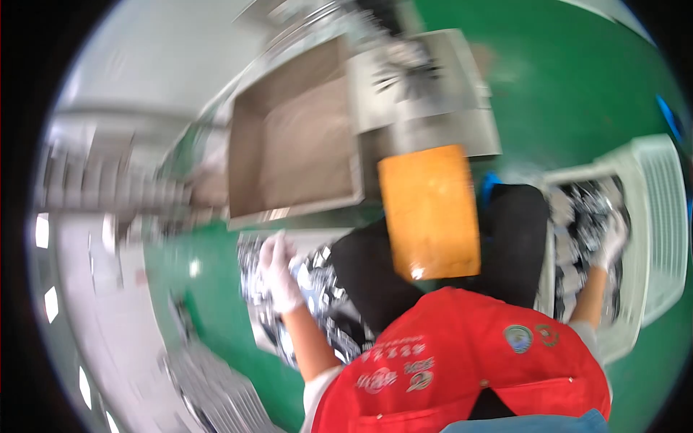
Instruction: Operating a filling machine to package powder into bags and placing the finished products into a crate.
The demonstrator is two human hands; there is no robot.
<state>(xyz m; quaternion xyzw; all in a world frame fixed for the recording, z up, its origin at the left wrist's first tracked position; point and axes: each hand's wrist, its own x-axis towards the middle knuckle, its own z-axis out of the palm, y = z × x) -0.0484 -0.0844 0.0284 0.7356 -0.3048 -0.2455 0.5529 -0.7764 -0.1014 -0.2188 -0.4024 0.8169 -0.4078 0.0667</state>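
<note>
My left hand (279, 270), in a thin whitish glove, is held over a container (252, 325) filled with shiny black and silver pieces; blur hides whether its fingers grip anything. On the right, my right hand (612, 238), gloved too, reaches into a pale plastic crate (631, 325) among small black, silver and beige packets (584, 211). Its fingertips are blurred, so I cannot tell what they hold. Between the hands, an orange rectangular board or sheet (430, 214) lies at my black-clad knees.
Ahead stands a large cardboard box (303, 146), seen open from above. Beyond the orange sheet, a pale container (449, 130) has dark strips and a blurred light shape over it. A ribbed pale crate (663, 227) adjoins the right crate. Grey ribbed objects (222, 389) stand at lower left.
</note>
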